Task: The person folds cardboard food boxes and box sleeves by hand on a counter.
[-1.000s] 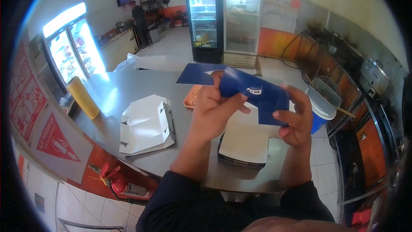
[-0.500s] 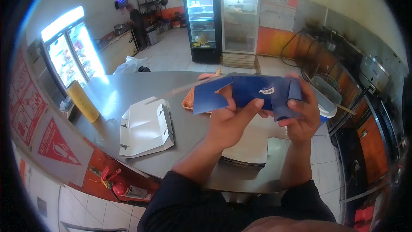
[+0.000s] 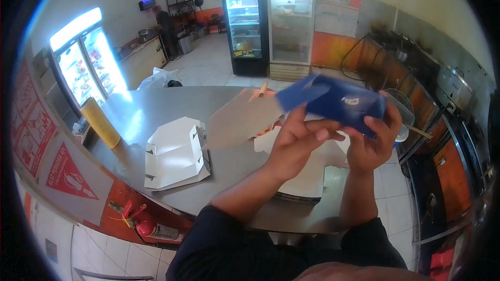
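Blue carton [image 3: 354, 101] aloft, left hand [image 3: 297, 143] and right hand [image 3: 367, 148] raised close together, fingers [image 3: 373, 123] grasping its edges.

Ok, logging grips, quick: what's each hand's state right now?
Left hand: half-curled at the blue card's near edge; grip cannot be told.
Right hand: closed on the card's right end.

Both arms reach forward from dark sleeves [image 3: 219, 242], the left forearm [image 3: 250, 188] slanting inward, the right forearm [image 3: 360, 195] rising nearly upright. The left hand [image 3: 299, 143] has its index finger [image 3: 298, 115] raised and its thumb [image 3: 319, 135] stretched toward the right hand [image 3: 371, 148] — close beside it — whose fingers [image 3: 376, 124] bend inward in a grip, its wrist [image 3: 360, 173] almost straight.
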